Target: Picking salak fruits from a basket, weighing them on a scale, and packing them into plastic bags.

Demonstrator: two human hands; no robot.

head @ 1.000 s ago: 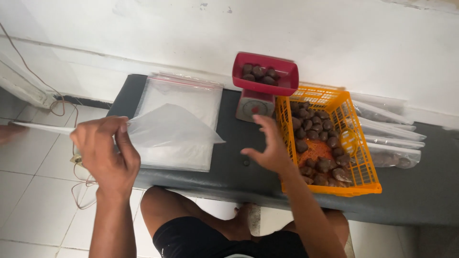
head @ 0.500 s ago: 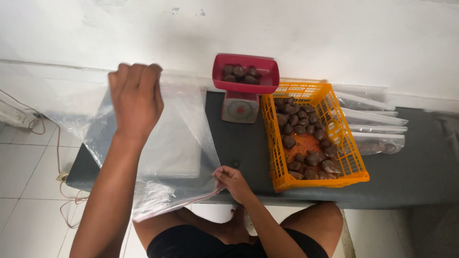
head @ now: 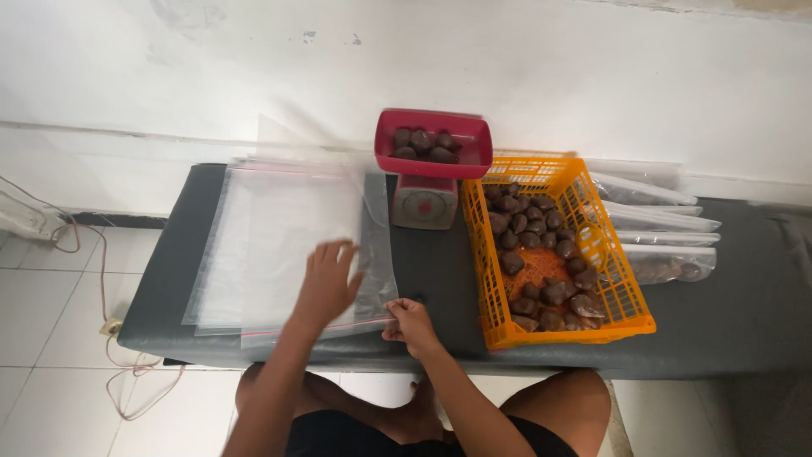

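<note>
A large clear plastic zip bag [head: 279,228] lies flat on a stack of similar bags on the dark grey bench [head: 727,313]. My left hand [head: 326,283] rests palm down on the bag, fingers spread, near its front right part. My right hand [head: 410,320] pinches the bag's front right corner at the red zip strip. To the right stands an orange plastic basket [head: 626,292] holding several dark brown round fruits [head: 529,241].
Behind the bags a small kitchen scale [head: 425,203] carries a red tray [head: 433,161] with several dark fruits. Filled clear bags [head: 660,228] lie right of the basket. White wall behind; cables [head: 76,245] and tiled floor at left. My knees are below the bench edge.
The bag, held up in the air by my left hand earlier, now lies flat on the stack. My left hand came down onto it; my right hand stays at its front corner.
</note>
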